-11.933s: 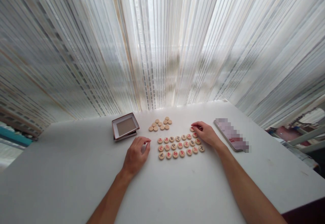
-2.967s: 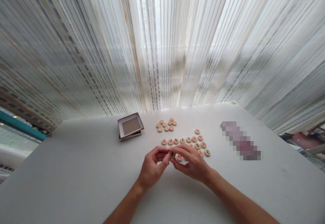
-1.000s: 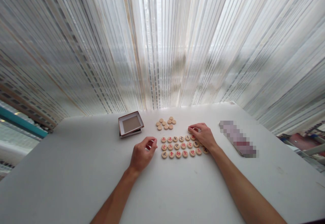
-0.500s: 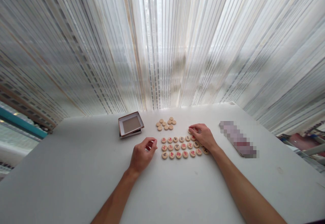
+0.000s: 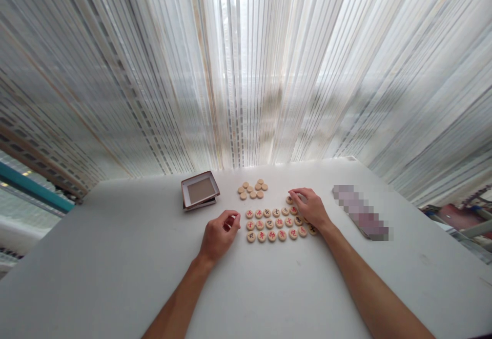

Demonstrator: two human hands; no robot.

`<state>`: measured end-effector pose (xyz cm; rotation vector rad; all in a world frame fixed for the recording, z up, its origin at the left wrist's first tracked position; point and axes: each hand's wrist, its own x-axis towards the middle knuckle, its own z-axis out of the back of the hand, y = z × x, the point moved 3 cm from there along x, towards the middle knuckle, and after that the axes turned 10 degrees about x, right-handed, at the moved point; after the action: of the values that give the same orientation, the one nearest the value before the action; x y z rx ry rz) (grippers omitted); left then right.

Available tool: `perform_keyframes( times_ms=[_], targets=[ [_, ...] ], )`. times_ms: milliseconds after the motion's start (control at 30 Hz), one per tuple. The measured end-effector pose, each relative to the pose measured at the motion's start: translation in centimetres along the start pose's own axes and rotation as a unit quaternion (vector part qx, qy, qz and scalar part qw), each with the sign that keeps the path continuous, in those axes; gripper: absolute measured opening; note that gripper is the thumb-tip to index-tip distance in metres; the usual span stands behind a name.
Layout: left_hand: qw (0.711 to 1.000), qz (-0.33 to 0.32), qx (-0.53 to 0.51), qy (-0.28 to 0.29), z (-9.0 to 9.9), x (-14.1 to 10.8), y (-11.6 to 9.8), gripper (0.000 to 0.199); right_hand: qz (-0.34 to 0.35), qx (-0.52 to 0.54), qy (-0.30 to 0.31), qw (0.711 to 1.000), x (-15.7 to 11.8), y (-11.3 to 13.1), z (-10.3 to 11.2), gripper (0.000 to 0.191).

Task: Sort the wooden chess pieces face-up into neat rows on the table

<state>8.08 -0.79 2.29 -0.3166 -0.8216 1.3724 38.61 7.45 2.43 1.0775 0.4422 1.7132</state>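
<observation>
Round wooden pieces with red and black characters lie in three rows (image 5: 271,236) on the white table (image 5: 238,287). Behind them is a loose group of plain-topped pieces (image 5: 252,194). My right hand (image 5: 310,209) hovers over the right end of the rows, its fingertips at a single piece with a dark marking (image 5: 289,200) just above the back row; the fingers are bent, and the hand covers some pieces. My left hand (image 5: 221,234) rests left of the rows, thumb and index finger curled together, and whatever may be between the fingertips cannot be made out.
An open shallow box (image 5: 200,191) stands at the back left, resting tilted on another box part. A long blurred-out object (image 5: 361,213) lies to the right. A striped translucent curtain (image 5: 246,72) hangs behind the table's back edge.
The piece by my right hand's fingertips now shows its dark marking, where the fingers covered it before. The view has shifted slightly; my left hand keeps its pose.
</observation>
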Motion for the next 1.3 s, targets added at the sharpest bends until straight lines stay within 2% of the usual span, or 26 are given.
perform_keyframes(
  times_ms=[133,233,300,433,600,867,1033,1200,1300],
  targets=[
    [1.000,-0.001,-0.007,0.010,-0.1,0.0,0.0,0.018,0.046,0.007,0.037,0.998,-0.6,3.0,-0.7,0.020],
    [1.000,0.001,-0.012,0.011,-0.1,0.0,0.0,0.018,0.116,0.001,0.103,0.988,-1.0,5.8,-2.3,0.022],
    [1.000,0.002,-0.014,0.006,-0.1,0.0,0.0,0.019,0.137,-0.007,0.136,0.981,-0.8,7.0,-3.5,0.025],
    [1.000,0.001,-0.015,0.001,0.0,0.0,0.0,0.020,0.141,-0.041,0.149,0.978,0.9,7.2,-5.6,0.025],
    [1.000,-0.005,-0.019,-0.002,0.0,0.1,0.0,0.021,0.151,-0.057,0.166,0.973,2.8,6.7,-6.7,0.018],
    [1.000,-0.008,-0.021,-0.007,0.2,0.1,-0.1,0.019,0.131,-0.073,0.165,0.975,3.3,6.7,-7.3,0.008],
    [1.000,-0.008,-0.020,-0.004,0.1,0.0,-0.1,0.018,0.118,-0.049,0.161,0.979,3.1,7.1,-6.5,0.008],
    [0.999,-0.028,-0.013,0.013,0.1,-0.1,-0.8,0.015,0.134,0.003,0.186,0.973,0.7,9.3,-4.9,0.010],
    [0.998,-0.062,-0.029,0.014,0.1,-0.5,-1.9,0.015,0.156,0.088,0.193,0.965,-1.4,11.3,-4.2,0.012]
  ],
)
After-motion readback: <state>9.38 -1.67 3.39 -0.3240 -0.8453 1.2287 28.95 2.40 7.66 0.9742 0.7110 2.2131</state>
